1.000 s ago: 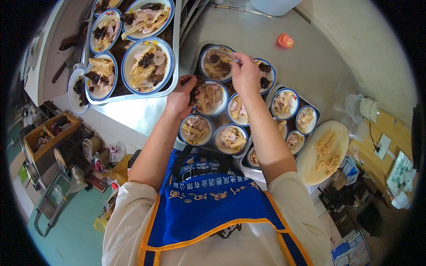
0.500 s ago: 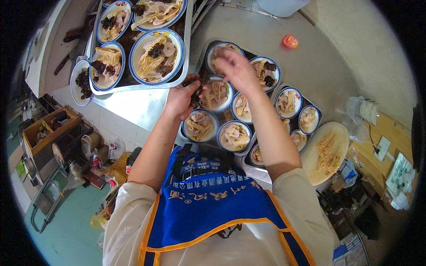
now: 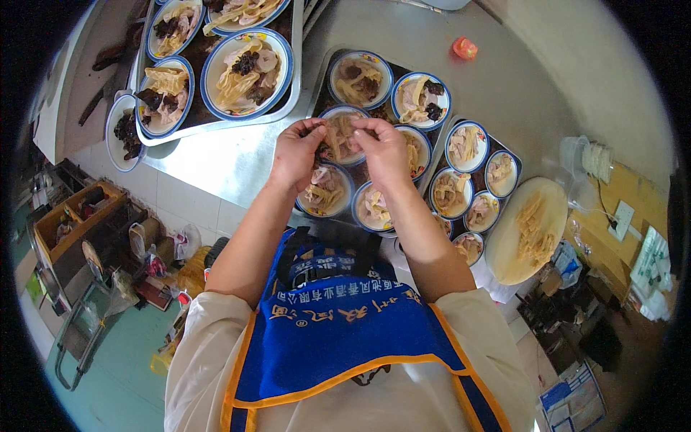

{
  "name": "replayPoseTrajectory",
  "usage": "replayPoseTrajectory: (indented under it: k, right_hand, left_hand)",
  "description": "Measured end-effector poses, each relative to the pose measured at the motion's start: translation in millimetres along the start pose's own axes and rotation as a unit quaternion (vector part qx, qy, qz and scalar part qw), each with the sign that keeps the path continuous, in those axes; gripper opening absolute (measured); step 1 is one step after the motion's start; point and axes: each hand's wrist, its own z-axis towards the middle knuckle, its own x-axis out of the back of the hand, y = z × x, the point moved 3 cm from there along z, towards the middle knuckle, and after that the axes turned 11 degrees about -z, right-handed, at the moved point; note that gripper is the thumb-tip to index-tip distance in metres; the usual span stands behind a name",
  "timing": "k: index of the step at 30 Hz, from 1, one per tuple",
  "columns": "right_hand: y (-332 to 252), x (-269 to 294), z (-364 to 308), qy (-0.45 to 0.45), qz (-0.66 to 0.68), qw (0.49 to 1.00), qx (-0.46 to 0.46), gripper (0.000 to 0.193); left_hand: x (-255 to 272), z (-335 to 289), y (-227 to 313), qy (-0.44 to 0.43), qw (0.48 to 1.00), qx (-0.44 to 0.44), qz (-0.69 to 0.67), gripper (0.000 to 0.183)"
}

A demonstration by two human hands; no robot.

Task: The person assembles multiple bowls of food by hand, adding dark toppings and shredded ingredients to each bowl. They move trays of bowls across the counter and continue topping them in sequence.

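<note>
My left hand is closed around dark wood ear fungus, mostly hidden by the fingers. Close to its right, my right hand pinches with thumb and forefinger; what is between the tips is too small to make out. Both hands are over a blue-rimmed bowl of meat and pale yellow strips. Beyond them, a far bowl has dark fungus on its food, as does the bowl at its right. Nearer me, a bowl shows meat and yellow strips without fungus.
A raised metal tray of filled bowls stands at left, beside a bowl of dark fungus. Another tray of smaller bowls sits at right, near a round board with yellow strips. A red piece of food lies on the metal counter.
My right hand has come back from the far bowl to beside my left hand, and dark fungus now shows in that bowl. The view has shifted slightly.
</note>
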Motion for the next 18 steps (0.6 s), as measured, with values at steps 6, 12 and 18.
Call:
replayPoseTrajectory:
  k: [6, 12, 18]
  right_hand:
    - [8.3, 7.2, -6.4, -0.031, 0.133, 0.99, -0.033, 0.027]
    - [3.5, 3.6, -10.0, 0.022, -0.225, 0.969, 0.101, 0.031]
    - [5.7, -3.4, -24.7, 0.083, -0.261, 0.955, 0.118, 0.033]
  left_hand:
    - [0.8, -8.2, 2.0, -0.059, 0.997, 0.036, -0.02, 0.016]
    - [6.1, -6.5, -2.9, -0.087, 0.995, 0.043, 0.035, 0.016]
    - [15.9, -15.8, -5.9, -0.089, 0.989, 0.049, 0.11, 0.013]
